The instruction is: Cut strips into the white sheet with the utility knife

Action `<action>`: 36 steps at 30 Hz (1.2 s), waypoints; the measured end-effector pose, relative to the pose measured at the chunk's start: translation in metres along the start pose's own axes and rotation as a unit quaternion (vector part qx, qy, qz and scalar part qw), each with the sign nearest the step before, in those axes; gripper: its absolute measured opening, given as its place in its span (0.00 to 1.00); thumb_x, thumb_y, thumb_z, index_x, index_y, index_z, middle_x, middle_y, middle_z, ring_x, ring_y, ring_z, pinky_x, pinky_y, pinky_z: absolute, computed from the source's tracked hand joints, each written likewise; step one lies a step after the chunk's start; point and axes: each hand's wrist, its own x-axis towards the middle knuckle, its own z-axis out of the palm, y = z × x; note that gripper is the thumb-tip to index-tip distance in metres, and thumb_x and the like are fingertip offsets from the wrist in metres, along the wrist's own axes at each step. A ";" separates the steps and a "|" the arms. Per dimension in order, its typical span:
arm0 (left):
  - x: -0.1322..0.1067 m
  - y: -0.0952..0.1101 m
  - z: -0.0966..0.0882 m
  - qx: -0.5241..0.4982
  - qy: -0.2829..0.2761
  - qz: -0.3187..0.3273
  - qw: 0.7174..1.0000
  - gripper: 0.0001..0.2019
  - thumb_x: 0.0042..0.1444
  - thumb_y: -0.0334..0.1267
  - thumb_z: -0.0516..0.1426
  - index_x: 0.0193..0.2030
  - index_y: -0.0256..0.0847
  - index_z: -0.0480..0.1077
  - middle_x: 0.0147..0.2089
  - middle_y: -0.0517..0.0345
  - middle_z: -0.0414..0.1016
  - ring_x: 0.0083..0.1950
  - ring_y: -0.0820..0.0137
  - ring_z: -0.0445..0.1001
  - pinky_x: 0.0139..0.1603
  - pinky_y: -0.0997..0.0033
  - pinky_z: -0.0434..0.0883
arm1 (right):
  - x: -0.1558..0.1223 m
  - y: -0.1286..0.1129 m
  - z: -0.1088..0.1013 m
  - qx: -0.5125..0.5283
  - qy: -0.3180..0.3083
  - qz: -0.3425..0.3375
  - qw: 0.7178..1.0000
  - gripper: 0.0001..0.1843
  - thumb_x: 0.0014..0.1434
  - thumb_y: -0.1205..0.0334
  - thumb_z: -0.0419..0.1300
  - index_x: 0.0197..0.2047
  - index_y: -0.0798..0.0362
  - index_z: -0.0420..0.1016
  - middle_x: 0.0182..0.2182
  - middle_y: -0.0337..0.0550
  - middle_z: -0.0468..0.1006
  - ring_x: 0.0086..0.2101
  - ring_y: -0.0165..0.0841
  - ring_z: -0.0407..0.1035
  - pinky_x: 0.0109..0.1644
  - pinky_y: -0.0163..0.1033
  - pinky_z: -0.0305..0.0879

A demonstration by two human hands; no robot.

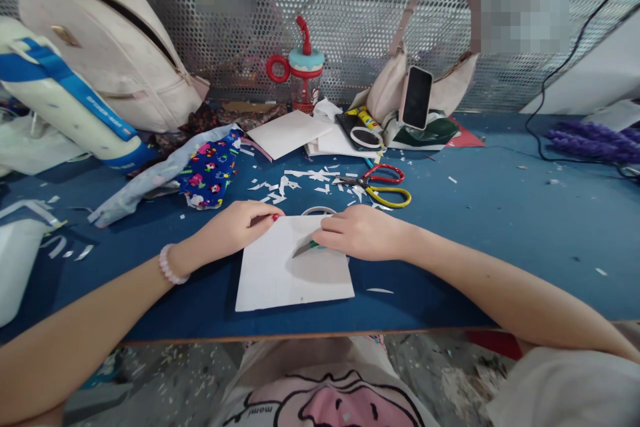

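A white sheet of paper (280, 280) lies on the blue table near its front edge. My left hand (245, 223) grips the far left corner, the thumb showing a red nail. Above the right half of the sheet, my right hand (357, 232) is closed around a tool with a pointed metal blade (302, 251) and a bit of green handle; most of it is hidden in my fingers. Just beyond the paper sits a white ring (320, 210), partly covered by my right hand. Scissors (367, 180) with one red and one yellow handle lie farther back, beside scattered paper scraps (285, 185).
At the back stand a pale backpack (120, 60), a red-handled cup (306, 77) and a handbag (390, 90) with a phone (417, 97) against it. A large white-and-blue bottle (70, 100) leans at left, near patterned blue cloth (210, 170). Purple fuzzy stems (590, 140) lie right.
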 end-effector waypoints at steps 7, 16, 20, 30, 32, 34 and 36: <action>0.000 0.000 0.000 -0.002 -0.001 0.006 1.000 0.20 0.67 0.47 0.48 0.50 0.42 0.78 0.48 0.54 0.82 0.46 0.61 0.80 0.42 0.68 0.73 | 0.000 0.001 -0.001 -0.003 0.003 -0.004 1.000 0.15 0.72 0.70 0.42 0.45 0.54 0.69 0.31 0.39 0.70 0.26 0.29 0.57 0.27 0.40 0.43; -0.001 -0.003 0.000 -0.003 0.001 0.012 1.000 0.19 0.67 0.47 0.49 0.50 0.43 0.78 0.48 0.55 0.82 0.46 0.62 0.80 0.42 0.69 0.72 | 0.000 0.001 -0.002 0.003 0.003 -0.010 1.000 0.14 0.72 0.70 0.43 0.44 0.54 0.69 0.31 0.39 0.70 0.26 0.29 0.57 0.27 0.40 0.43; -0.002 -0.003 -0.001 0.000 0.002 0.011 1.000 0.19 0.67 0.47 0.49 0.49 0.43 0.78 0.47 0.55 0.82 0.45 0.62 0.80 0.42 0.69 0.72 | 0.001 0.000 -0.001 0.005 0.003 -0.010 1.000 0.14 0.72 0.70 0.43 0.45 0.55 0.69 0.31 0.39 0.71 0.26 0.28 0.58 0.27 0.40 0.43; -0.001 -0.001 -0.001 -0.001 0.002 0.011 1.000 0.19 0.67 0.47 0.49 0.49 0.44 0.79 0.47 0.55 0.83 0.45 0.62 0.80 0.41 0.69 0.73 | 0.001 0.000 -0.002 0.003 0.036 -0.003 0.999 0.15 0.73 0.69 0.42 0.43 0.54 0.70 0.30 0.39 0.71 0.27 0.29 0.59 0.28 0.39 0.44; -0.001 -0.001 0.000 -0.001 0.005 0.010 1.000 0.19 0.67 0.47 0.49 0.49 0.44 0.79 0.48 0.55 0.83 0.45 0.62 0.80 0.41 0.69 0.73 | 0.002 0.001 -0.003 0.001 0.048 0.003 0.999 0.16 0.74 0.68 0.42 0.43 0.55 0.71 0.30 0.39 0.72 0.28 0.29 0.60 0.28 0.39 0.46; -0.001 -0.002 0.001 -0.002 0.009 0.008 1.000 0.19 0.67 0.47 0.49 0.49 0.44 0.79 0.48 0.55 0.83 0.45 0.62 0.80 0.40 0.70 0.73 | 0.003 0.002 -0.002 0.000 0.058 0.014 0.998 0.17 0.74 0.68 0.41 0.42 0.55 0.71 0.30 0.40 0.72 0.28 0.29 0.61 0.29 0.39 0.49; -0.001 -0.003 0.001 -0.003 0.015 0.007 1.000 0.19 0.67 0.48 0.49 0.49 0.44 0.79 0.47 0.54 0.83 0.44 0.62 0.80 0.39 0.70 0.73 | 0.003 0.004 -0.001 -0.001 0.065 0.033 0.997 0.18 0.74 0.68 0.41 0.41 0.56 0.71 0.30 0.40 0.73 0.27 0.29 0.61 0.30 0.39 0.50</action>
